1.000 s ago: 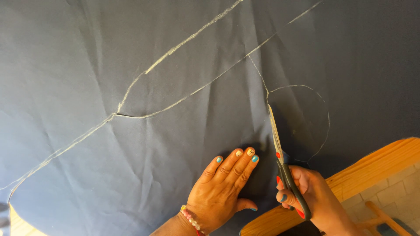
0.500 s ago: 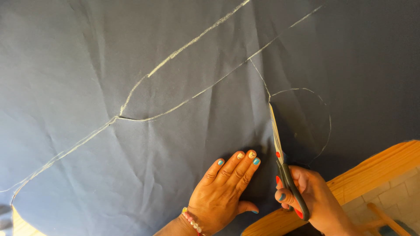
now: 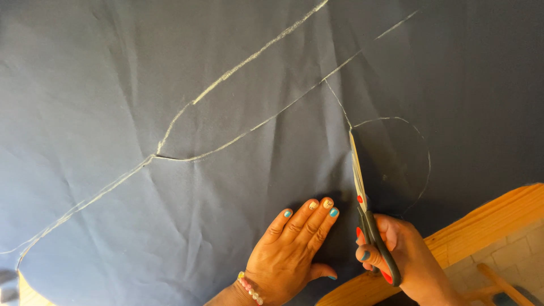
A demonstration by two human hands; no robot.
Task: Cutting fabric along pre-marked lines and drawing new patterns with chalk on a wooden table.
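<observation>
Cutting navy fabric (image 3: 170,85), scissors (image 3: 362,192) in right hand (image 3: 405,252), left hand (image 3: 292,252) apparently flat beside

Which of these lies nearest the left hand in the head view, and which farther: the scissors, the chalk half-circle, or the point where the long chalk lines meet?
From the left hand:
1. Scissors, just to its right.
2. Chalk half-circle, up and right.
3. Chalk-line junction, far up and left.

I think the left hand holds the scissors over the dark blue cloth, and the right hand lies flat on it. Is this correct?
Not quite: the hands are swapped. In the head view, the right hand holds the scissors over the dark blue cloth, and the left hand lies flat on it.
</observation>
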